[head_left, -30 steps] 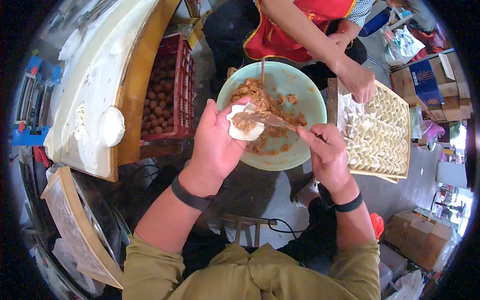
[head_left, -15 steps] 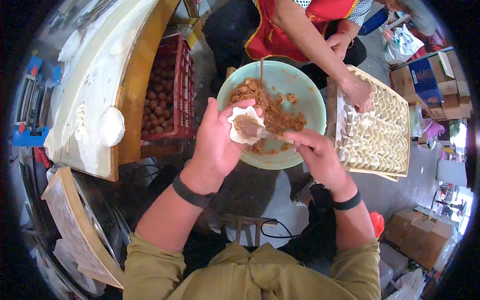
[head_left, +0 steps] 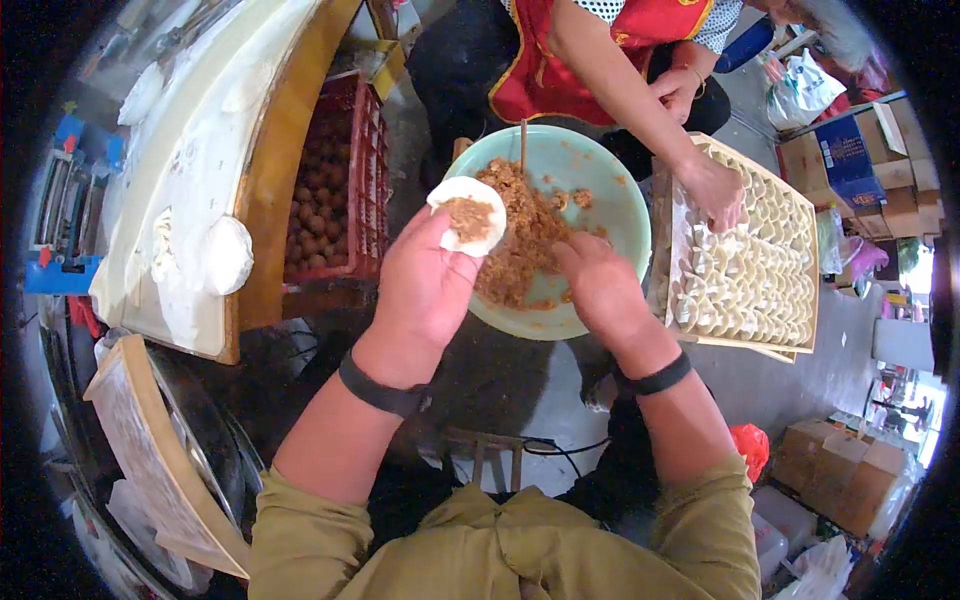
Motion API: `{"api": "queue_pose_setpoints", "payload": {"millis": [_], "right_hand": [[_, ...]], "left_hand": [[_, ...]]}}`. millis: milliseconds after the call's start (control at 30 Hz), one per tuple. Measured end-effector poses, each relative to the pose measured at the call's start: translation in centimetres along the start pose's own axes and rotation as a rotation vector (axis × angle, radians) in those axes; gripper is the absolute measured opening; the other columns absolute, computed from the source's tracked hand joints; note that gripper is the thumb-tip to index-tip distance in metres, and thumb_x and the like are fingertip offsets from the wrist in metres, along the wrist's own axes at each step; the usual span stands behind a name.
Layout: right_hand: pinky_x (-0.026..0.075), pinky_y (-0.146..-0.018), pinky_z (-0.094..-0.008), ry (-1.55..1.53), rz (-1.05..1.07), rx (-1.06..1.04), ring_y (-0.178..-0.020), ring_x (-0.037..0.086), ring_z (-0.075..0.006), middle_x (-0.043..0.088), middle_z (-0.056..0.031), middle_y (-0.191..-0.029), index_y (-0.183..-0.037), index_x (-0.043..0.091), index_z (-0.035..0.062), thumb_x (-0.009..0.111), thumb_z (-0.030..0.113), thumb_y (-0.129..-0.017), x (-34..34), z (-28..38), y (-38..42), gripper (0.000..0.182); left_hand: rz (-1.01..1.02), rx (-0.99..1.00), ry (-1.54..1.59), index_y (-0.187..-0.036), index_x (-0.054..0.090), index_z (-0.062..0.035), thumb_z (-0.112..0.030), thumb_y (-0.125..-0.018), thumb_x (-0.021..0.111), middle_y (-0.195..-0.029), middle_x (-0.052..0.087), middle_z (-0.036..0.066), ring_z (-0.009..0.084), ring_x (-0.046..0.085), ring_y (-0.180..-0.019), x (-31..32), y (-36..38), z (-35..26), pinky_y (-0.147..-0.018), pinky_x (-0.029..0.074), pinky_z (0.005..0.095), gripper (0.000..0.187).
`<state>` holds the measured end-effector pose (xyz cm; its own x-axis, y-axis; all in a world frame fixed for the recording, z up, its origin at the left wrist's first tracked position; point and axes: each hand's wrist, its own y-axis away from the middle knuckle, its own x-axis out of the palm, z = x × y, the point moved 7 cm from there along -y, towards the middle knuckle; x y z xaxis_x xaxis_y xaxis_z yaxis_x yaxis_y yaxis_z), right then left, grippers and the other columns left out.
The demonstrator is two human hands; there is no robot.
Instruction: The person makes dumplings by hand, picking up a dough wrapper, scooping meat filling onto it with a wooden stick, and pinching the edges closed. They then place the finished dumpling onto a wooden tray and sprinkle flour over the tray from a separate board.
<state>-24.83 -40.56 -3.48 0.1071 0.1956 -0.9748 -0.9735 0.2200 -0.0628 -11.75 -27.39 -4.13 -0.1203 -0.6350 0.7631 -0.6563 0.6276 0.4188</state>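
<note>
My left hand point(head_left: 428, 275) holds a round white dough wrapper point(head_left: 487, 243) with brown filling point(head_left: 468, 217) spread on its middle, at the left rim of a pale green bowl point(head_left: 628, 215). Inside the bowl lies a heap of brown minced filling point(head_left: 520, 260), with a stick point(head_left: 523, 145) standing at its far side. Over the bowl's right part is my right hand point(head_left: 607, 290), fingers bent down at the filling. What its fingers grip is hidden from view.
A co-worker's hand point(head_left: 712, 190) touches a tray point(head_left: 812, 290) of folded dumplings on the right. A red crate point(head_left: 370, 190) of round brown items stands left of the bowl, beside a floured table point(head_left: 232, 320) with dough. Cardboard boxes point(head_left: 835, 470) are at the lower right.
My left hand has moved slightly left with the wrapper, which now lies flatter. My right hand has left the wrapper for the filling in the bowl, and its tool no longer shows.
</note>
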Motion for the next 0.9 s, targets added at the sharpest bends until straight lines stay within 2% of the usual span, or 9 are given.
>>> {"api": "queue_pose_setpoints", "payload": {"millis": [67, 167, 267, 400, 500, 667, 767, 900], "right_hand": [[0.053, -0.082, -0.0427, -0.008, 0.026, 0.018, -0.099, 0.062, -0.0346, 0.064, -0.0144, -0.099, -0.108, 0.067, 0.0057, 0.062, 0.001, -0.076, 1.0, -0.2, -0.6, 0.032], [0.053, -0.08, -0.042, 0.067, -0.044, -0.065, -0.094, 0.062, -0.0348, 0.065, -0.0136, -0.102, -0.105, 0.067, 0.0058, 0.069, 0.003, -0.075, -0.6, 0.6, -1.1, 0.031], [0.052, -0.074, -0.044, -0.144, -0.37, -0.169, -0.088, 0.063, -0.0286, 0.064, -0.0081, -0.096, -0.095, 0.066, 0.0084, 0.067, 0.015, -0.08, -6.3, 2.6, -0.5, 0.017], [0.05, -0.072, -0.0392, -0.138, -0.482, -0.414, -0.088, 0.061, -0.0239, 0.063, -0.0028, -0.098, -0.098, 0.069, 0.0136, 0.071, 0.016, -0.073, -7.7, 5.7, 1.8, 0.025], [0.049, -0.073, -0.0375, -0.098, -0.527, -0.448, -0.091, 0.059, -0.0228, 0.062, -0.0023, -0.1, -0.099, 0.07, 0.0138, 0.069, 0.017, -0.071, -7.2, 6.0, 2.9, 0.028], [0.05, -0.076, -0.0361, -0.064, -0.491, -0.445, -0.093, 0.059, -0.0227, 0.061, -0.0025, -0.101, -0.097, 0.07, 0.0138, 0.067, 0.016, -0.072, -8.3, 5.5, 3.5, 0.026], [0.05, -0.075, -0.0374, -0.128, -0.509, -0.403, -0.091, 0.059, -0.0241, 0.062, -0.0038, -0.101, -0.096, 0.068, 0.0119, 0.066, 0.016, -0.072, -8.5, 4.8, 3.5, 0.024], [0.051, -0.073, -0.0396, -0.198, -0.518, -0.309, -0.088, 0.06, -0.0273, 0.063, -0.0061, -0.099, -0.095, 0.065, 0.0091, 0.067, 0.013, -0.075, -8.8, 3.7, 3.3, 0.02]], "left_hand": [[0.02, -0.073, 0.074, -0.133, 0.05, 0.004, -0.014, -0.103, 0.047, -0.133, 0.06, 0.017, 0.0285, 0.057, -0.125, 0.1, 0.3, 0.6, -0.111, 0.044, 0.0434, 0.036], [0.044, -0.138, 0.107, -0.139, 0.047, 0.0001, -0.016, -0.105, 0.04, -0.136, 0.056, 0.014, 0.0252, 0.055, -0.127, 1.3, 1.2, 0.9, -0.111, 0.042, 0.0427, 0.038], [0.159, -0.131, 0.073, -0.14, 0.046, -0.0031, -0.015, -0.105, 0.038, -0.138, 0.055, 0.013, 0.0242, 0.055, -0.127, 2.5, 2.0, 1.0, -0.111, 0.042, 0.0424, 0.038], [0.24, -0.158, 0.077, -0.139, 0.047, -0.0023, -0.015, -0.105, 0.038, -0.136, 0.056, 0.012, 0.0237, 0.055, -0.126, 3.5, 2.8, 2.2, -0.11, 0.043, 0.0421, 0.038], [0.253, -0.207, 0.096, -0.138, 0.047, -0.0023, -0.015, -0.105, 0.039, -0.134, 0.058, 0.012, 0.024, 0.056, -0.125, 3.7, 3.4, 3.6, -0.107, 0.045, 0.0416, 0.037], [0.283, -0.303, 0.117, -0.136, 0.05, -0.0031, -0.018, -0.105, 0.041, -0.13, 0.06, 0.011, 0.0224, 0.058, -0.121, 4.5, 4.4, 5.2, -0.102, 0.048, 0.0398, 0.035], [0.292, -0.249, -0.026, -0.135, 0.054, -0.003, -0.018, -0.106, 0.041, -0.132, 0.06, 0.011, 0.0209, 0.059, -0.119, 4.7, 4.5, 5.2, -0.101, 0.049, 0.0391, 0.034], [0.299, -0.194, -0.124, -0.139, 0.05, -0.0004, -0.017, -0.105, 0.044, -0.136, 0.058, 0.014, 0.0233, 0.06, -0.121, 5.5, 4.9, 5.5, -0.103, 0.049, 0.0388, 0.038]]}}
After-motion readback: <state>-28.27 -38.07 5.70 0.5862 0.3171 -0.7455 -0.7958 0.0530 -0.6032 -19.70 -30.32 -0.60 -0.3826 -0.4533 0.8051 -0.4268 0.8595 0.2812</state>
